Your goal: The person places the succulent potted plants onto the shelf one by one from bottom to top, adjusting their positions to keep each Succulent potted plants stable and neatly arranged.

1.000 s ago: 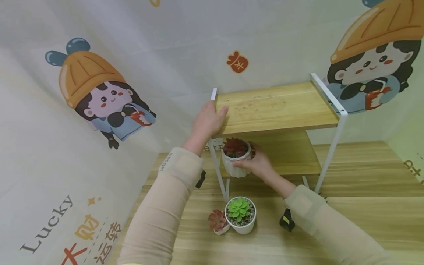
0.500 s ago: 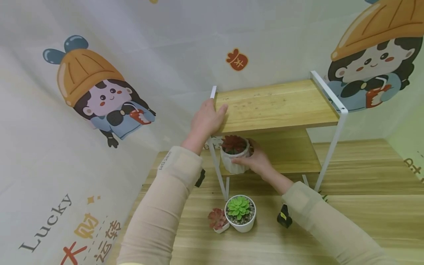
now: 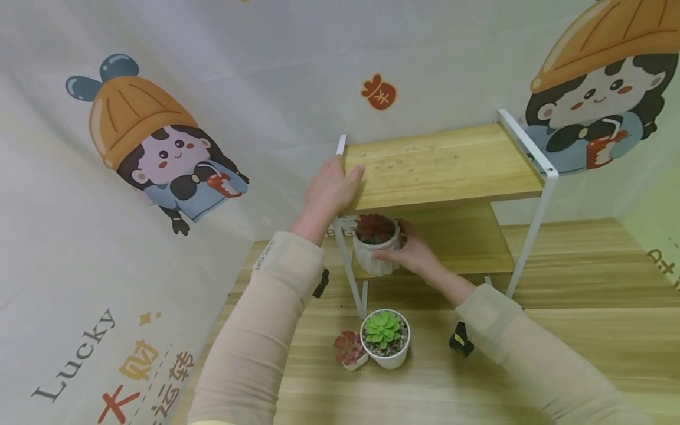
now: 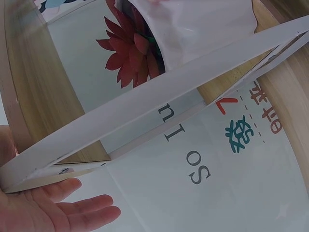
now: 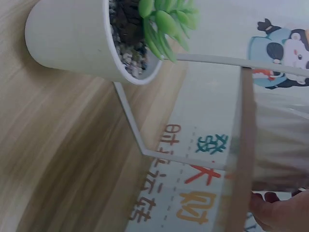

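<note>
My left hand point(image 3: 333, 186) grips the upper left corner of a two-tier wooden shelf point(image 3: 446, 165) with a white metal frame. The thumb lies over the board; in the left wrist view, fingers point(image 4: 91, 212) reach along the frame's outer side. My right hand point(image 3: 414, 254) holds a white ribbed pot point(image 3: 369, 260) from its right side, at the front left of the lower board point(image 3: 462, 236). A dark red succulent point(image 3: 374, 229) stands in that pot, seen also behind the frame in the left wrist view. Whether the pot's base bears on the board, I cannot tell.
A white pot point(image 3: 390, 357) with a green succulent point(image 3: 382, 329) stands on the wooden table point(image 3: 435, 395) before the shelf. A small pot with a pinkish-red succulent point(image 3: 347, 348) touches its left side. Printed cloth point(image 3: 287, 88) hangs behind. Black devices point(image 3: 460, 339) sit below the wrists.
My right hand has edged the ribbed pot slightly back over the lower board. The left hand keeps its grip on the shelf corner. The head view has tilted down slightly.
</note>
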Demonstrator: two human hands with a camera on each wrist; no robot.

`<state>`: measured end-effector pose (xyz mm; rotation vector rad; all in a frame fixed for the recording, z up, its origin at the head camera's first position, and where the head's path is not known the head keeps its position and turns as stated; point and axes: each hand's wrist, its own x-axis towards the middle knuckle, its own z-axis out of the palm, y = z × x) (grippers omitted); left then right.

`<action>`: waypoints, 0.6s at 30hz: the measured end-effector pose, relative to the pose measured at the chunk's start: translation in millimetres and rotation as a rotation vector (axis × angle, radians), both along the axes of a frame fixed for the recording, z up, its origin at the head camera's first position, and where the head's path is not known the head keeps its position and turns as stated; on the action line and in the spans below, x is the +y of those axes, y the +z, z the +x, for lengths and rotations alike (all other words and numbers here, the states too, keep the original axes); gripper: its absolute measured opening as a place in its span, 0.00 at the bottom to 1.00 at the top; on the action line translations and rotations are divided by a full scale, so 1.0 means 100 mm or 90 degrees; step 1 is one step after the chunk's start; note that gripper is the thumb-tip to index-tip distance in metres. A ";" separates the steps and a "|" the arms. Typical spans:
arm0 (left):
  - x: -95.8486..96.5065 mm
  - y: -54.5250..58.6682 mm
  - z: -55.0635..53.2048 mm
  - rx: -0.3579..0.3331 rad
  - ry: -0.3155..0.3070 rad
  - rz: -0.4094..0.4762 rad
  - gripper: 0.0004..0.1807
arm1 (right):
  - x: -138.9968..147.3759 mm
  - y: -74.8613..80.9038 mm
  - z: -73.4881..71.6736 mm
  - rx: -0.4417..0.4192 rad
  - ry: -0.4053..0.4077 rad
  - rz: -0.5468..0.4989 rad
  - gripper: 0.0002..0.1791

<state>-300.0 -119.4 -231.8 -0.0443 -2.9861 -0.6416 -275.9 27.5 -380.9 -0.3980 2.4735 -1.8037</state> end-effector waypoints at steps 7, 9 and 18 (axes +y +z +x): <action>0.01 0.00 -0.01 -0.001 0.002 -0.002 0.36 | 0.19 0.01 0.23 0.020 -0.011 0.000 0.47; 0.01 0.00 -0.01 -0.001 0.001 -0.003 0.36 | 0.23 -0.03 0.36 0.027 0.000 -0.016 0.45; 0.00 0.00 -0.01 -0.001 0.003 0.012 0.35 | 0.32 -0.40 0.77 0.031 0.009 0.010 0.41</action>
